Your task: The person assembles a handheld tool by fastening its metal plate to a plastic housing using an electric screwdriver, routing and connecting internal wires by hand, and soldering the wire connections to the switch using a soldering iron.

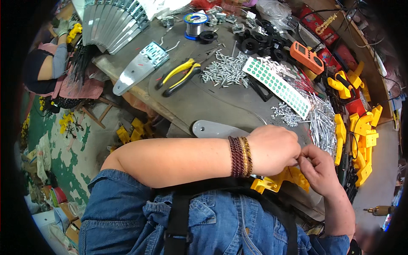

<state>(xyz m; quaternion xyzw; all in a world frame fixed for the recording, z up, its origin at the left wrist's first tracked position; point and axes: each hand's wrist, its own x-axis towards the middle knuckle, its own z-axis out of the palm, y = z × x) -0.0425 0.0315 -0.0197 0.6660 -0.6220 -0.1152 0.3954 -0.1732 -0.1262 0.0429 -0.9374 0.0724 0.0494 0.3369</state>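
My left hand [274, 146], with beaded bracelets at its wrist, reaches across to the right with its fingers curled closed. My right hand [321, 170] meets it there, thumb and fingers pinched together. Whatever lies between the fingertips is too small or hidden to make out. Beneath the hands, close to my body, is a yellow plastic part [268, 183], partly covered. A grey metal plate with a rounded end [219, 129] shows behind my left forearm. Just beyond the hands lie a pile of small screws [285, 114] and a heap of long metal pins [322, 121].
Yellow-and-black pliers [180, 77], a grey plate with terminals [142, 68], a solder spool [196, 26] and a rivet pile [225, 69] occupy the bench. A green-dotted sticker sheet [278, 87], an orange meter [307, 57] and yellow housings [364, 140] lie right. Another person [49, 68] sits far left.
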